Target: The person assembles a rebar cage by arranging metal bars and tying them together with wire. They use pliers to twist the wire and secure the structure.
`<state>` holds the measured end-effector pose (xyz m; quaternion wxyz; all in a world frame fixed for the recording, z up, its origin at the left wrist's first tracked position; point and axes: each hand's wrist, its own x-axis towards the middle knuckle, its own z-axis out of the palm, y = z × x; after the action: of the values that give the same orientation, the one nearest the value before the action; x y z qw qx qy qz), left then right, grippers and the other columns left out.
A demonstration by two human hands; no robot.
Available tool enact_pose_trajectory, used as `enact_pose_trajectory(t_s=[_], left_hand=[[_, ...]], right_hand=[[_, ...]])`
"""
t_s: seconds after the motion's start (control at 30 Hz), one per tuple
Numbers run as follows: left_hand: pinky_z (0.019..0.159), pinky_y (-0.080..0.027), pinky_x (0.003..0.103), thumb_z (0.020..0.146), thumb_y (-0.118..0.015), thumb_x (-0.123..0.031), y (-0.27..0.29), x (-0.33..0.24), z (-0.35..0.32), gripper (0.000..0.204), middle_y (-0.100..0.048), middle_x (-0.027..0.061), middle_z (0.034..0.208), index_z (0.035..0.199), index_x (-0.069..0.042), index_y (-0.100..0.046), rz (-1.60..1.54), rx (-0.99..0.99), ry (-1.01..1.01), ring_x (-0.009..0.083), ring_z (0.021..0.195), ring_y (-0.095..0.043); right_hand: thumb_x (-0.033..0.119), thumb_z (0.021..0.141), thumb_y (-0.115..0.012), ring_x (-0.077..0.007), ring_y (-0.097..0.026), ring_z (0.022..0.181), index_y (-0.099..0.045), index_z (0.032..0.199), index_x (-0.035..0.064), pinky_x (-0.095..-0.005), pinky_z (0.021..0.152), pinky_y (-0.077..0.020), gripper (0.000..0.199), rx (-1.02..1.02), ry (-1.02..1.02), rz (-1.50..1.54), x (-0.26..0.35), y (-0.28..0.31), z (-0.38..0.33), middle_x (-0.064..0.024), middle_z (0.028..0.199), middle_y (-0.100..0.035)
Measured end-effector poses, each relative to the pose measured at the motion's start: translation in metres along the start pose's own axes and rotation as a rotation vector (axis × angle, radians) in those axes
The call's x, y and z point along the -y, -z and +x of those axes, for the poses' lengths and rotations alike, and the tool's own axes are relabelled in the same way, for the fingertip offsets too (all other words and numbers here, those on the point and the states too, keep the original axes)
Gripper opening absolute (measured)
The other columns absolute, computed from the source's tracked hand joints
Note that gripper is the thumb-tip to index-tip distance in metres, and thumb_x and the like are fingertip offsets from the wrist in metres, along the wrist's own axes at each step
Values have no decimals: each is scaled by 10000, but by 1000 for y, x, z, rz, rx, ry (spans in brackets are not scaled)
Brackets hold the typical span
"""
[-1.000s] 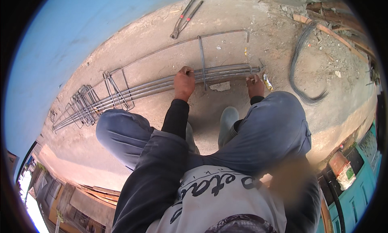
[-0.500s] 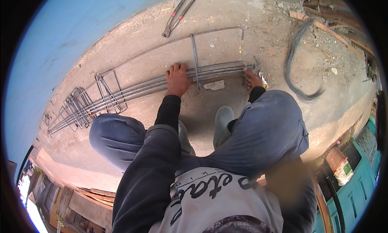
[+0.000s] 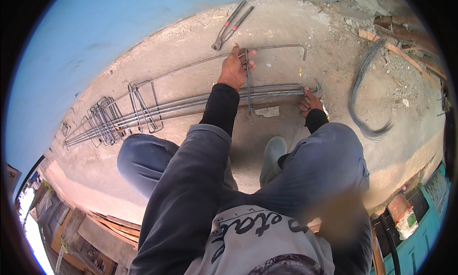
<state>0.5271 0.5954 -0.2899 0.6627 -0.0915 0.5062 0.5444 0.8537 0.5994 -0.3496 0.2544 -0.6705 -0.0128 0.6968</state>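
Note:
My left hand [image 3: 234, 71] is at the upright rectangular steel stirrup [image 3: 248, 86]. Its thumb stands apart while the other fingers reach behind the stirrup, by the far bar [image 3: 276, 46]. I see no firm grip there. My right hand [image 3: 311, 105] is at the hooked right end of the long steel bars [image 3: 200, 99], its forefinger stretched onto them and the other fingers loosely bent below. More stirrups [image 3: 102, 120] hang bunched on the bars at the left, with a few looser stirrups [image 3: 139, 103] closer to the middle.
Long-handled pincers [image 3: 231, 27] with red bands lie beyond the bars. A bundle of tie wire [image 3: 355, 89] curves on the ground at right, near wooden planks [image 3: 396, 51]. A flat stone piece [image 3: 267, 112] lies under the bars. A blue wall [image 3: 95, 32] borders the far left.
My left hand has left the near bars and moved away from me to the top of the stirrup. My right hand stays at the bar ends. The whole view has shifted slightly.

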Motion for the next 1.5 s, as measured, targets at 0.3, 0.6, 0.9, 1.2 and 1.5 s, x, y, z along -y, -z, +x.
enact_pose_trajectory(t_s=[0.3, 0.6, 0.9, 1.2, 1.5], left_hand=[[725, -491, 369, 1065, -413, -283, -11, -17, 22, 210, -668, 80, 1043, 1130, -106, -507, -177, -92, -142, 149, 700, -496], [778, -530, 386, 1080, -365, -335, 3, -12, 36, 301, -651, 108, 1086, 1164, -83, -506, -129, -19, -171, 181, 787, -559], [734, -516, 333, 1030, -490, -277, 10, -19, 7, 319, -697, 114, 960, 1117, 14, -587, 449, -166, -260, 191, 817, -625], [783, -488, 363, 882, -675, -150, 79, 68, -75, 150, -680, 122, 874, 974, -31, -674, 1135, -529, -544, 257, 789, -621], [973, -404, 443, 800, -751, -213, 73, 96, -82, 192, -684, 76, 961, 974, -142, -708, 1629, -330, -800, 274, 1044, -588]], right_hand=[[261, 843, -802, -103, -283, 456, -488, 817, 128, -282, 419, -218, 342, -52, 51, -48, 14, -21, 5, 34, 628, -332], [263, 831, -820, -95, -287, 453, -563, 851, 99, -285, 414, -210, 305, -83, 62, -118, 28, -30, 14, 43, 614, -330], [313, 874, -743, -97, -341, 439, -669, 900, 36, -293, 397, -237, 288, 255, 484, -952, 55, 41, 34, 41, 595, -401], [319, 863, -720, -134, -576, 600, -688, 998, 14, -307, 595, -459, 335, -125, 740, -1113, -21, 30, 25, -55, 677, -643], [361, 872, -682, -136, -484, 465, -670, 850, 64, -322, 435, -372, 298, 48, 1190, -1464, 23, 93, 49, -10, 598, -518]])
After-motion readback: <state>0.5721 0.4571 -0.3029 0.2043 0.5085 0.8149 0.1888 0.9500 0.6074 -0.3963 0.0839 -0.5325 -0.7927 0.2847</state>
